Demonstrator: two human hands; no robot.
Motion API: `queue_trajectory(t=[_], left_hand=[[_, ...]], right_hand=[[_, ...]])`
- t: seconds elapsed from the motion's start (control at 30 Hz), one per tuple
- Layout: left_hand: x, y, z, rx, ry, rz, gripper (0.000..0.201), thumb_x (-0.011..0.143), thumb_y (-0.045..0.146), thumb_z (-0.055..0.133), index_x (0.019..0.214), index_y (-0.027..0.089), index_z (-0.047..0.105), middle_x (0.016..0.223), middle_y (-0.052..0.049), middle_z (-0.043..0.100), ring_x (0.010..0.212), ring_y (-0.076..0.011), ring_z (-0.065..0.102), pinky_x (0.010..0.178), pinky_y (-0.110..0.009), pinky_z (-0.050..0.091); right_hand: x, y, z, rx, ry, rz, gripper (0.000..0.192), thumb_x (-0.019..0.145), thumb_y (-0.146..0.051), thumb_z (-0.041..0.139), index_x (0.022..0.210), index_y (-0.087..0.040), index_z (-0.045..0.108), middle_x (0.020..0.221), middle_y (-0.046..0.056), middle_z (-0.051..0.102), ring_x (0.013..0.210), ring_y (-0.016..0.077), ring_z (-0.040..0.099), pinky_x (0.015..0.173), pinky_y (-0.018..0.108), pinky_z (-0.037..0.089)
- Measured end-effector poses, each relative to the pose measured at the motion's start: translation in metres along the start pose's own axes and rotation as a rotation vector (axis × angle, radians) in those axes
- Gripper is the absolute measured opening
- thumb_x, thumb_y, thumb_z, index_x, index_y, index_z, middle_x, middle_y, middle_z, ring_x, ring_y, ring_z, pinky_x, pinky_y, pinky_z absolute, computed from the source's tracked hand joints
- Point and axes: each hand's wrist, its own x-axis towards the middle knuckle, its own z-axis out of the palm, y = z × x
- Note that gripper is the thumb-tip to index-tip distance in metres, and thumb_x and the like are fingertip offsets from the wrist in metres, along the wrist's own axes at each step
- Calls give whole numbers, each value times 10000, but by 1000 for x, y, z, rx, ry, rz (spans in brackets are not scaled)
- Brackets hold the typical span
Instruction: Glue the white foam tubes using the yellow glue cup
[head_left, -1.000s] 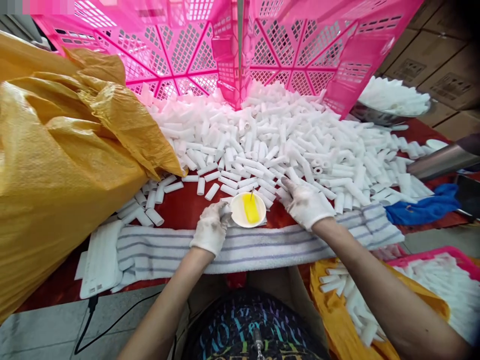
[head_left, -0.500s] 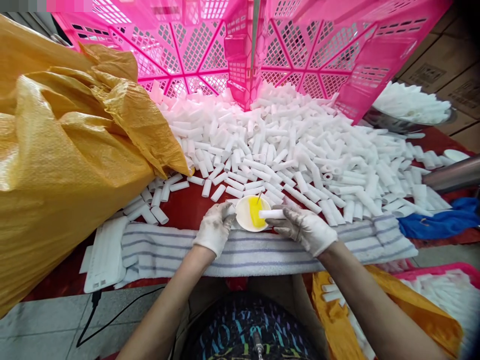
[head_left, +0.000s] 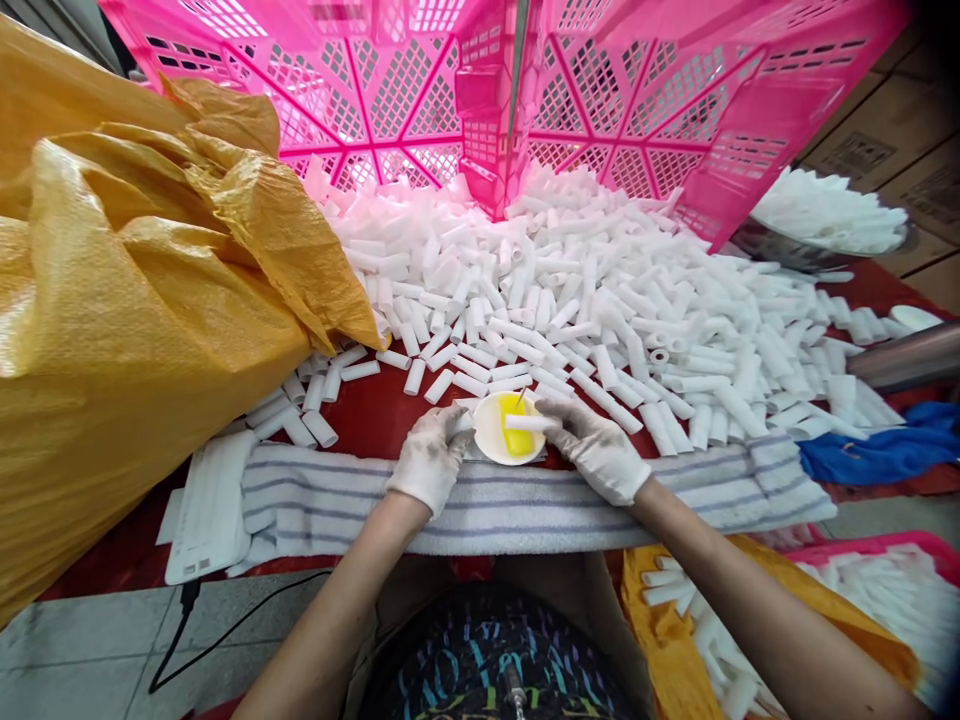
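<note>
White tube (head_left: 529, 423) is at frame centre, over yellow block (head_left: 516, 443) in round white dish (head_left: 487, 437) | one tube in work; many loose tubes (head_left: 585, 270), upper centre, seem left | right hand (head_left: 600, 452) holds its right end, narrow pinch | left hand (head_left: 431, 458) curled beside dish; cannot tell whether holding.

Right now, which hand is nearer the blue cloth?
Right. The right hand, holding a white tube over the small dish, is left of the blue cloth; the left hand is farther left, beside the dish.
</note>
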Motion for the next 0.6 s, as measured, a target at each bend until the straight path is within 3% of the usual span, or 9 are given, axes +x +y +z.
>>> queue_trajectory(t=[0.07, 0.23, 0.37, 0.53, 0.6], left_hand=[[0, 0, -1, -6, -2, -13, 367, 834, 222, 574, 1191, 134, 585, 1186, -124, 591, 1109, -246, 554, 1012, -405, 430], [0, -4, -2, -147, -4, -14, 374, 829, 216, 560, 1199, 167, 582, 1207, -90, 599, 1127, -223, 553, 1030, -382, 422], [-1, -7, -2, -280, 11, 3, 397, 825, 206, 542, 1220, 226, 573, 1225, -45, 596, 1118, -185, 568, 1033, -337, 425], [-1, -3, -3, -393, 19, -53, 377, 824, 263, 558, 1195, 206, 592, 1221, -55, 607, 1117, -187, 577, 1026, -329, 430], [-2, -1, -4, -483, 18, -124, 387, 827, 312, 566, 1190, 179, 586, 1210, -71, 618, 1095, -191, 593, 992, -324, 458]], right_hand=[[-1, 5, 1, -55, 2, -18, 345, 832, -401, 600, 1120, -215, 630, 1151, 47, 641, 1101, 202, 592, 1039, 390, 445], [-1, 11, 1, -80, 40, -280, 253, 796, -352, 651, 1012, -223, 674, 1039, 39, 669, 991, 200, 634, 949, 363, 518], [-5, 6, 2, -138, 12, -207, 331, 825, -324, 622, 1141, -226, 639, 1135, 42, 650, 1067, 211, 612, 991, 369, 496], [-9, 9, 9, -123, 70, -300, 208, 821, -351, 618, 954, -209, 692, 945, 43, 681, 861, 190, 660, 840, 345, 564], [-10, 11, 10, -128, 67, -302, 225, 796, -354, 648, 971, -217, 684, 950, 39, 673, 868, 189, 654, 840, 341, 559]])
